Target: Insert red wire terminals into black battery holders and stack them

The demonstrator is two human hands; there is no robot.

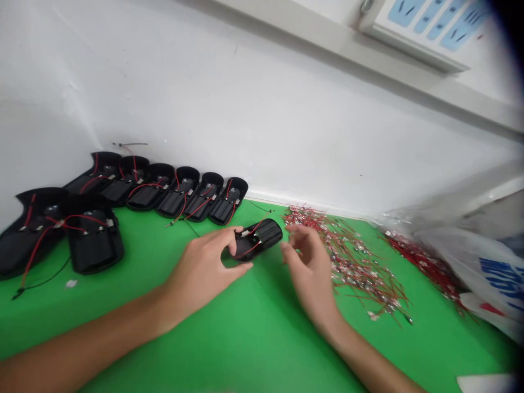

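Observation:
A black plastic housing (268, 233) with red wires is tilted above the green tabletop, near the middle of the view. My left hand (208, 259) grips its left end between thumb and fingers. To the right of the housing is my right hand (309, 267), its thumb and fingers curved and apart, with nothing visible between them. It is nearest to the pile of red wires (356, 267) with small metal parts, which lies just behind and beside it.
Several similar black housings (172, 199) stand in a row along the white wall. Two larger-looking ones (95, 245) are nearer at the left. A plastic bag (483, 267) with more red wires lies at the right. A panel box (421, 33) hangs above.

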